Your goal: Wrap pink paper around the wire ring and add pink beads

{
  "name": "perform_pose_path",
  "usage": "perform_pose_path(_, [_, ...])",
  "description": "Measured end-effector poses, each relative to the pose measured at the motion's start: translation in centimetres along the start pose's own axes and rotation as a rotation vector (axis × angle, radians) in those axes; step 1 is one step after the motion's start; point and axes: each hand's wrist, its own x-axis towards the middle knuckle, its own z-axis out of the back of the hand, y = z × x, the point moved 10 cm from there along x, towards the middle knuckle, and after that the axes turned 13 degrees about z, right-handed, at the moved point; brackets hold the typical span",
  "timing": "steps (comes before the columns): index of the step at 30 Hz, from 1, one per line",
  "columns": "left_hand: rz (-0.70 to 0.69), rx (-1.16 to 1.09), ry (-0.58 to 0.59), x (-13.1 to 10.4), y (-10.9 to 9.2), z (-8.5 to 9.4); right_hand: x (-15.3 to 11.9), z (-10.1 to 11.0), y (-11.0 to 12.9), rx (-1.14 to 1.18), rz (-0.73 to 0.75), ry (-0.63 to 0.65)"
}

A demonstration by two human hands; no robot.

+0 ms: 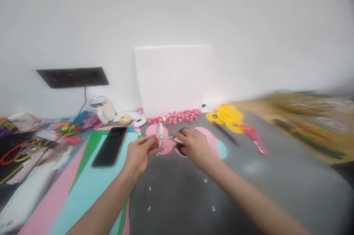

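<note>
My left hand (pixel 141 151) pinches a white ring-shaped roll (pixel 159 134), which looks like tape, held upright. My right hand (pixel 194 145) has its fingers in the black handles of a pair of scissors (pixel 181 142), whose blades point left toward the roll. Beneath and behind both hands lie pink paper circles (pixel 206 136), with a light blue circle (pixel 222 149) at their right edge. Several small white scraps (pixel 205 180) are scattered on the dark grey mat (pixel 177 198) nearer to me.
A phone (pixel 110 147) rests on coloured paper sheets (pixel 83 187) at the left. Small pink pieces (pixel 179 117) lie before a white board (pixel 173 80). Yellow paper shapes (pixel 228 115), a pencil (pixel 225 132) and pink scissors (pixel 253 137) are at the right; a white mug (pixel 103 110) stands back left.
</note>
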Motion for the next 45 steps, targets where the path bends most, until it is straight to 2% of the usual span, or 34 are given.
perform_pose_path(14, [0.075,-0.017,0.022,0.4,0.8,-0.1,-0.5,2.3,1.9,-0.152,0.176,-0.152])
perform_pose_path(19, [0.050,-0.005,0.020,0.3,0.6,-0.2,-1.1,3.7,1.0,-0.190,0.086,-0.289])
perform_pose_path(22, [0.047,-0.003,0.009,0.3,0.5,-0.2,-1.1,3.8,0.0,-0.174,0.023,-0.311])
perform_pose_path(29, [0.041,-0.002,0.020,0.1,0.4,-0.5,-0.5,1.3,0.1,-0.033,0.066,-0.156])
perform_pose_path(39, [0.038,-0.004,0.015,-0.1,0.4,-0.5,-0.4,0.5,0.1,-0.021,0.046,-0.047])
perform_pose_path(45, [0.008,0.021,0.010,-0.2,0.1,-0.5,-0.5,-0.6,-0.3,0.021,-0.001,0.091])
